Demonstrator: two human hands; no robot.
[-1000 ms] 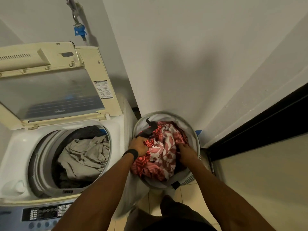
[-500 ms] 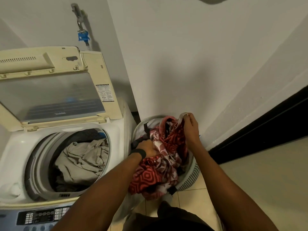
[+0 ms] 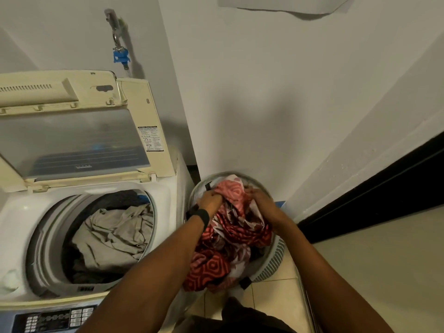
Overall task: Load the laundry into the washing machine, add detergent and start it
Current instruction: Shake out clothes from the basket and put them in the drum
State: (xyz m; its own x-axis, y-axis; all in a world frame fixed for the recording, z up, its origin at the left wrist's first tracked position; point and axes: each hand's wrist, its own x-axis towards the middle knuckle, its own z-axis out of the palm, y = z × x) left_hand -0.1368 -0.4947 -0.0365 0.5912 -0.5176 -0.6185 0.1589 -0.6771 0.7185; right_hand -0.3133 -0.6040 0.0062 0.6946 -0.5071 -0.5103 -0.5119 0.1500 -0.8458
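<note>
A top-loading washing machine [image 3: 21, 215] stands at the left with its lid [image 3: 72, 140] raised. In its drum lies a beige garment [image 3: 113, 234] on darker clothes. To its right a round laundry basket [image 3: 271, 263] sits on the floor, heaped with a red-and-white patterned cloth [image 3: 230, 236]. My left hand [image 3: 212, 199], a black band on its wrist, grips the cloth's upper fold. My right hand [image 3: 260, 200] grips the same cloth just to the right. Part of the cloth hangs over the basket's near rim.
The machine's control panel [image 3: 55, 318] runs along the bottom left. A tap with a blue fitting [image 3: 120, 56] is on the wall behind the machine. A white wall is close behind the basket, and a dark door frame [image 3: 384, 188] borders the tiled floor [image 3: 271, 299] at right.
Both hands have gathered the patterned cloth higher in the basket. My right hand came down from the raised edge of the cloth toward my left hand.
</note>
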